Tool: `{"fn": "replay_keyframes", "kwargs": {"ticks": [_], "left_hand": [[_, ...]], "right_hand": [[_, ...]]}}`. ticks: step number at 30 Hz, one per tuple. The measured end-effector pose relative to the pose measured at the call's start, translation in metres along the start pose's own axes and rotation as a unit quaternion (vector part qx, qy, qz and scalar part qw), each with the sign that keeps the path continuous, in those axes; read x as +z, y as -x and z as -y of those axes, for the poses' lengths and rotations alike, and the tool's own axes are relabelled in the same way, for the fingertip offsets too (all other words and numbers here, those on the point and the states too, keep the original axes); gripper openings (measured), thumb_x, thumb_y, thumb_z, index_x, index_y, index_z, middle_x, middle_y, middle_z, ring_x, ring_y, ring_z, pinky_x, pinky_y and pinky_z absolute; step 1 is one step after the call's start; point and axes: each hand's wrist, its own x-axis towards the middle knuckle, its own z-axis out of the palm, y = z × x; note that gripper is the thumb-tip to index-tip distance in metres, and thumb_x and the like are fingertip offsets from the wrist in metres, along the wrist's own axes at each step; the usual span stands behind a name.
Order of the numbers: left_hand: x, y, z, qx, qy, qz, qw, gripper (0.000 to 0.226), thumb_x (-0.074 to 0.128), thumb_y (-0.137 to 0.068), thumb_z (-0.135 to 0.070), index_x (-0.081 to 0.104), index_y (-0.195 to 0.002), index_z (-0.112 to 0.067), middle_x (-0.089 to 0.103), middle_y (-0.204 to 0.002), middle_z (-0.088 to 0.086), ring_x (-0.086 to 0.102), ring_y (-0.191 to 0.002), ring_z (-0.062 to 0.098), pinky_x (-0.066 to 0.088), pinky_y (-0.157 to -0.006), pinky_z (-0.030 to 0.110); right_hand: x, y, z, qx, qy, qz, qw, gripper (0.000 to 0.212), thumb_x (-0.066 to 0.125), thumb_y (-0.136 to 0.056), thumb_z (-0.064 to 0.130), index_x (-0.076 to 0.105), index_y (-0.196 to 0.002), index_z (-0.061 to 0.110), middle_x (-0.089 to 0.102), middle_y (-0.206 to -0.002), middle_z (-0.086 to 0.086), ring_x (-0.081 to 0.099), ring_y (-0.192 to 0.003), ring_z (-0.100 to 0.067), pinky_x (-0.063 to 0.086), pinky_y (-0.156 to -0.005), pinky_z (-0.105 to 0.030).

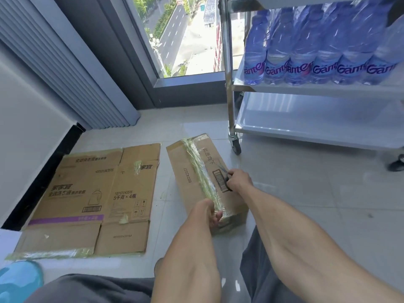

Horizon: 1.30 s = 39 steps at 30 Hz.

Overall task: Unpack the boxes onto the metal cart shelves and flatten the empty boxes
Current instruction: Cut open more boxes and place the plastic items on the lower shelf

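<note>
Low in the centre of the frame, on the tiled floor [306,193]: a sealed cardboard box [188,171], long and narrow, lying at a slant, a strip of clear yellowed tape [201,171] running along its top seam. Left hand [206,212] at the near end of the box, fingers [218,215] curled around the tape end there, gripping it. Right hand [238,180] at the right edge of the box top, closed around the dark handles of a pair of scissors [225,171], blades pointing up-left over the barcode label and apparently resting on the cardboard. To the left of centre, just beside the box but apart from it: a flattened cardboard box [98,193] spread flat on the floor, printed with a bottle drawing and a purple stripe, tape scraps clinging to its edges. At the upper right: a metal cart [229,95] on castors, its middle shelf packed with upright water bottles [328,57] with blue labels, its lower shelf [317,119] white. Upper centre: a window [185,36] looking down on a street. Bottom left corner: a blue slipper [19,281], partly cut off by the frame edge.
</note>
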Motion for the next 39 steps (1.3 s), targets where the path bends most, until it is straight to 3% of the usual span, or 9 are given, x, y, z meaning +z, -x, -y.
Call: {"fn": "replay_keyframes", "kwargs": {"ticks": [6, 14, 18, 21, 23, 27, 32, 36, 39], "left_hand": [[0.054, 0.013, -0.021, 0.043, 0.062, 0.075, 0.994, 0.031, 0.034, -0.106, -0.011, 0.052, -0.083, -0.002, 0.057, -0.045, 0.009, 0.049, -0.029, 0.016, 0.036, -0.039, 0.015], [0.089, 0.03, -0.05, 0.083, -0.176, 0.1, 0.976, 0.025, 0.032, -0.103, -0.005, 0.049, -0.085, -0.005, 0.056, -0.069, 0.009, 0.055, -0.049, 0.016, 0.043, -0.053, 0.024], [0.059, 0.029, -0.084, 0.209, -0.508, -0.02, 0.835, 0.02, 0.045, -0.093, -0.001, 0.052, -0.075, -0.005, 0.057, -0.078, 0.019, 0.05, -0.057, 0.023, 0.045, -0.06, 0.019], [0.033, 0.041, -0.119, 0.388, -0.652, -0.206, 0.618, 0.009, 0.065, -0.085, -0.013, 0.062, -0.091, -0.008, 0.068, -0.101, 0.015, 0.065, -0.087, 0.027, 0.055, -0.081, 0.031], [0.027, 0.039, -0.137, 0.441, -0.693, -0.233, 0.521, 0.049, 0.081, -0.077, -0.023, 0.057, -0.119, -0.014, 0.057, -0.119, 0.01, 0.057, -0.109, 0.026, 0.05, -0.093, 0.035], [0.037, 0.022, -0.159, 0.41, -0.779, -0.201, 0.43, 0.117, 0.091, -0.062, -0.042, 0.021, -0.155, -0.023, 0.032, -0.147, 0.017, 0.039, -0.134, 0.032, 0.042, -0.108, 0.047], [0.077, -0.004, -0.163, 0.374, -0.847, -0.137, 0.352, 0.143, 0.094, -0.058, -0.043, -0.009, -0.157, -0.031, 0.011, -0.161, 0.017, 0.015, -0.149, 0.035, 0.03, -0.116, 0.052], [0.081, -0.023, -0.181, 0.413, -0.846, -0.112, 0.318, 0.146, 0.093, -0.045, -0.058, -0.001, -0.156, -0.037, 0.044, -0.133, 0.008, 0.05, -0.115, 0.027, 0.048, -0.096, 0.045], [0.07, -0.03, -0.186, 0.503, -0.804, -0.098, 0.3, 0.125, 0.088, -0.047, -0.061, 0.019, -0.15, -0.041, 0.049, -0.108, -0.002, 0.051, -0.086, 0.016, 0.047, -0.077, 0.034]], "right_hand": [[-0.033, 0.005, -0.034, 0.076, 0.037, -0.112, 0.99, 0.026, 0.055, -0.094, 0.019, 0.07, -0.115, 0.022, 0.067, -0.115, -0.013, 0.064, -0.106, -0.032, 0.052, -0.085, -0.034], [-0.063, 0.017, -0.082, 0.165, 0.046, -0.17, 0.97, 0.029, 0.052, -0.094, 0.018, 0.068, -0.118, 0.017, 0.066, -0.118, -0.011, 0.064, -0.109, -0.031, 0.053, -0.087, -0.036], [-0.067, 0.024, -0.103, 0.171, 0.062, -0.16, 0.97, 0.022, 0.058, -0.095, 0.023, 0.071, -0.112, 0.017, 0.068, -0.111, -0.009, 0.067, -0.102, -0.029, 0.055, -0.079, -0.034], [-0.062, 0.028, -0.121, 0.202, 0.052, -0.151, 0.966, 0.021, 0.063, -0.091, 0.019, 0.071, -0.11, 0.016, 0.069, -0.107, -0.01, 0.067, -0.098, -0.03, 0.055, -0.076, -0.033], [-0.051, 0.026, -0.127, 0.216, 0.034, -0.146, 0.965, 0.021, 0.066, -0.089, 0.022, 0.071, -0.108, 0.015, 0.068, -0.107, -0.011, 0.067, -0.098, -0.031, 0.055, -0.077, -0.034], [-0.033, 0.016, -0.123, 0.217, 0.001, -0.157, 0.963, 0.021, 0.06, -0.09, 0.018, 0.07, -0.109, 0.015, 0.067, -0.109, -0.011, 0.066, -0.099, -0.032, 0.054, -0.079, -0.034], [-0.026, 0.007, -0.11, 0.235, -0.043, -0.191, 0.952, 0.026, 0.061, -0.089, 0.017, 0.069, -0.114, 0.015, 0.066, -0.109, -0.01, 0.066, -0.098, -0.031, 0.054, -0.076, -0.033], [-0.016, -0.007, -0.109, 0.222, -0.061, -0.218, 0.948, 0.024, 0.061, -0.089, 0.018, 0.068, -0.112, 0.014, 0.066, -0.106, -0.012, 0.066, -0.095, -0.032, 0.054, -0.074, -0.033], [0.0, -0.007, -0.113, 0.211, -0.075, -0.269, 0.937, 0.02, 0.058, -0.089, 0.019, 0.065, -0.107, 0.015, 0.066, -0.101, -0.011, 0.064, -0.089, -0.032, 0.047, -0.066, -0.03]]}}
